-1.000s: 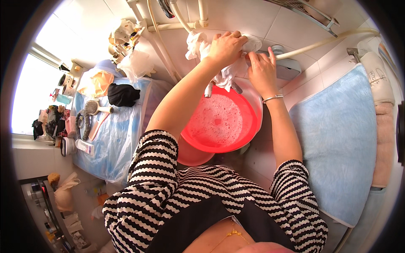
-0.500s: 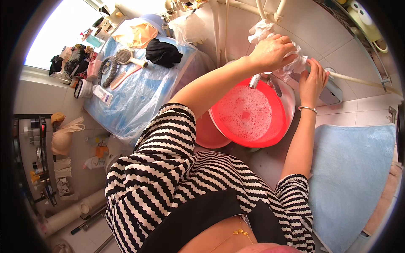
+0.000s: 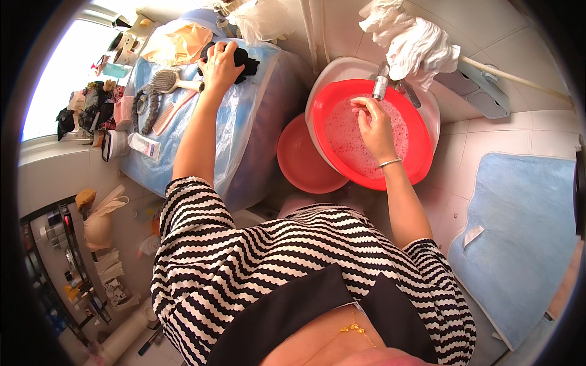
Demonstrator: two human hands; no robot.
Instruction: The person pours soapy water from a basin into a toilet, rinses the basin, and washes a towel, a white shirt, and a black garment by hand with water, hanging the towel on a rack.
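My left hand is closed over a bunched black cloth, which lies on the plastic-covered surface at the left. Its fingertips are partly sunk into the folds. Above a red basin of foamy water hovers my right hand, with a bracelet at the wrist. Its fingers are loosely bent and apart, and nothing shows in them. A faucet reaches over the basin's far rim. Behind it, a crumpled white cloth hangs over a pale pipe.
On the blue plastic cover lie a hairbrush, a pink comb, a white tube and a peach cloth. A second red basin stands lower down. A light blue mat hangs at the right.
Both hands have left the white cloth, which now hangs on the pipe by itself. My left hand has moved left onto the black cloth; my right has come down over the basin.
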